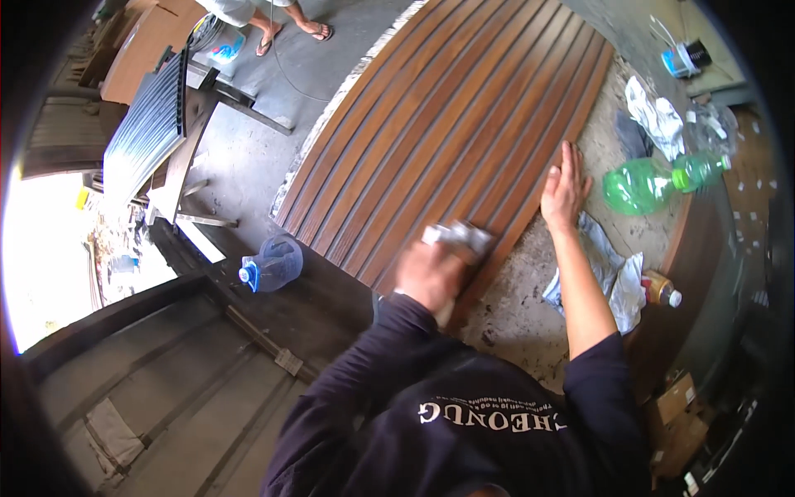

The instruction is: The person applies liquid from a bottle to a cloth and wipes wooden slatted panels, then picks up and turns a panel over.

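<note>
A large brown slatted wood panel (431, 124) with dark grooves lies across a worktop in front of me. My left hand (431, 273) is closed on a crumpled whitish cloth (460, 235), pressed to the panel's near part; hand and cloth are blurred by motion. My right hand (563, 186) rests flat on the panel's right edge, fingers stretched out and holding nothing. Beside my right forearm, a crumpled light-blue cloth (598, 257) lies on the grey worktop (517, 319).
Right of the panel are a green plastic bottle (638, 187), crumpled white paper (654, 116) and a small capped bottle (660, 290). A cut clear bottle (273, 263) lies left of the panel. Dark ribbed panels (149, 132) lean at the left; a person's feet (290, 37) show beyond.
</note>
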`<state>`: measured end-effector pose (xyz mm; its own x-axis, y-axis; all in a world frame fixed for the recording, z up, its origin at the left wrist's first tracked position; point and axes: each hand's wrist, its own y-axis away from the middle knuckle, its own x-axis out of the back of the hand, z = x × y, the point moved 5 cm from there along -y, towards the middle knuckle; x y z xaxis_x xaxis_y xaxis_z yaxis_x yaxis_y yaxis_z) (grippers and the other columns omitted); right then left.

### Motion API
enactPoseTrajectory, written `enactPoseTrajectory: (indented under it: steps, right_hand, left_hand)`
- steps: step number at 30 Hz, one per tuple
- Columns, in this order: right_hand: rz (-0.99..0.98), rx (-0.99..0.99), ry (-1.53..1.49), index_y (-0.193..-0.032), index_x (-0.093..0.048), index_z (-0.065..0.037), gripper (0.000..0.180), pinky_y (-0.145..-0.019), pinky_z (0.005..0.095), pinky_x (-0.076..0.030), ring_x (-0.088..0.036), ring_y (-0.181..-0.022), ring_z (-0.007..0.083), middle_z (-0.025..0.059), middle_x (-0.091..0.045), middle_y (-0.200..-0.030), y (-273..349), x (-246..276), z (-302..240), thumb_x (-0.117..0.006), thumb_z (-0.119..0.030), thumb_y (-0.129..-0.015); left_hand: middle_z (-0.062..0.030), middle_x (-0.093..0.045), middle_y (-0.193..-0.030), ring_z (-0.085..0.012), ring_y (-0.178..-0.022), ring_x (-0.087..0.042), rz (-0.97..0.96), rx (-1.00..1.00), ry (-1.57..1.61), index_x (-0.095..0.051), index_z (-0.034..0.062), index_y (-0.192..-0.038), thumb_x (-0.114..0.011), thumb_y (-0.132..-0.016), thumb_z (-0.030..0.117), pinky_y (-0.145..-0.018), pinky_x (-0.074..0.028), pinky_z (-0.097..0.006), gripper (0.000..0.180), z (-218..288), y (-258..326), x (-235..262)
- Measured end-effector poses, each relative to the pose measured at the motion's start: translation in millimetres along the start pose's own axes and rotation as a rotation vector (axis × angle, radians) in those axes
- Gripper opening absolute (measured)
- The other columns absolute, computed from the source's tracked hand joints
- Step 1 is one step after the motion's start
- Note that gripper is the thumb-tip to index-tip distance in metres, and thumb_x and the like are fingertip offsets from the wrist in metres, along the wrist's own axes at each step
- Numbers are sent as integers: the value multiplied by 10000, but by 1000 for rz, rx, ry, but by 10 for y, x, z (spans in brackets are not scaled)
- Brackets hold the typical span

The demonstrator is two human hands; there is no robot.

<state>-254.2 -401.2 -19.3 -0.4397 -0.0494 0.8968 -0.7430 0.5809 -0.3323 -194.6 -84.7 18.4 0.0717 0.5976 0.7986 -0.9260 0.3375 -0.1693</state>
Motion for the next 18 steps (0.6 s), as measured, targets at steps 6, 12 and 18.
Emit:
enactPoseTrajectory:
  steps: [6,12,18]
  right_hand:
    - [-45,12,-41,-1440,-299,-182,515,-1054,618,-159,-273,-1378,293,106,-336,-1466,-43,-21,-184,-278,-400,-973]
    - [-95,20,-89,-1432,-315,-132,571,-1081,554,-169,-288,-1367,313,135,-333,-1466,-58,92,-160,-249,-466,-973]
    - [-132,-210,-124,-1370,-396,-129,445,-1011,408,-372,-475,-1208,361,166,-491,-1331,-115,96,-146,-459,-197,-935]
  left_hand:
    - [-117,-611,-867,-306,-781,-582,324,244,298,-660,87,-965,-609,-711,34,-682,-471,-399,265,-1379,-792,854]
    - [-115,-580,-949,-277,-785,-562,-225,-312,65,-683,157,-908,-639,-669,105,-681,-456,-389,249,-247,-60,371]
    - [-144,-547,-944,-296,-804,-559,-32,-111,-24,-680,79,-962,-615,-721,13,-697,-467,-391,259,-1393,-1099,939]
